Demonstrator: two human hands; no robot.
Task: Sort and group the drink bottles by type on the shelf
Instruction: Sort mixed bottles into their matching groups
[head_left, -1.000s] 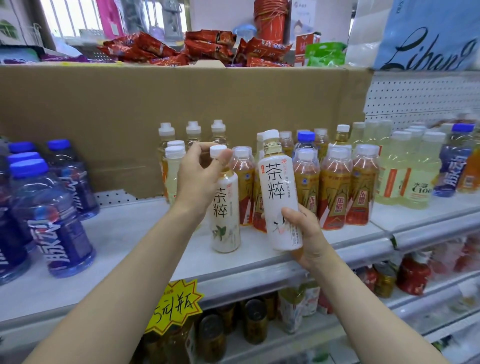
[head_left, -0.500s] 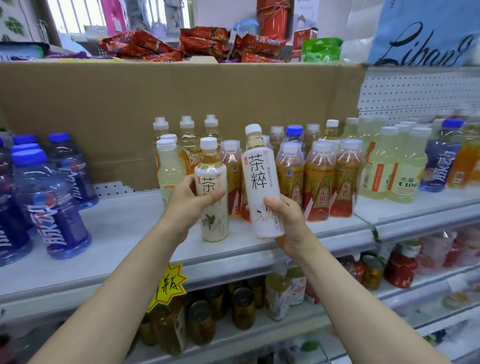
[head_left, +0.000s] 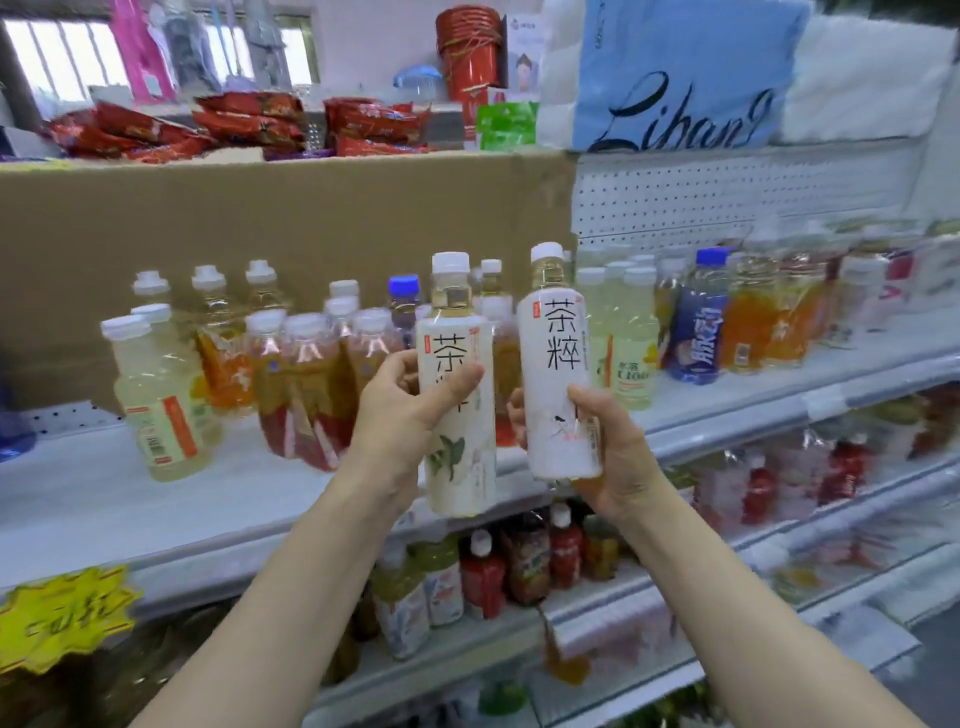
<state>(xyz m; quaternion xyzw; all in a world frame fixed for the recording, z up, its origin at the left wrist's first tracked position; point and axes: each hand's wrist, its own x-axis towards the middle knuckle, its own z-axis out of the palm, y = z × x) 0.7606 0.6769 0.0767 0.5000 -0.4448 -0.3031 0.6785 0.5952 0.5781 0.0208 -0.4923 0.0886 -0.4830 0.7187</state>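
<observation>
White-labelled tea bottles, one gripped in the left hand (head_left: 402, 415) and one in the right hand (head_left: 605, 457), hang upright side by side (apparently not touching) before the shelf's front edge (head_left: 727, 423). Bare shelf lies leftward between the pale yellow bottle (head_left: 156, 400) and amber bottles (head_left: 306, 384).

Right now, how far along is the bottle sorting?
Partly done. Red-labelled tea bottles already stand grouped on the shelf. In hand: the left hand and right hand each hold a white tea bottle, green-leaf one and pinkish one, off the shelf. Left: placing these together, plus strays like the blue-capped bottle behind the teas.
</observation>
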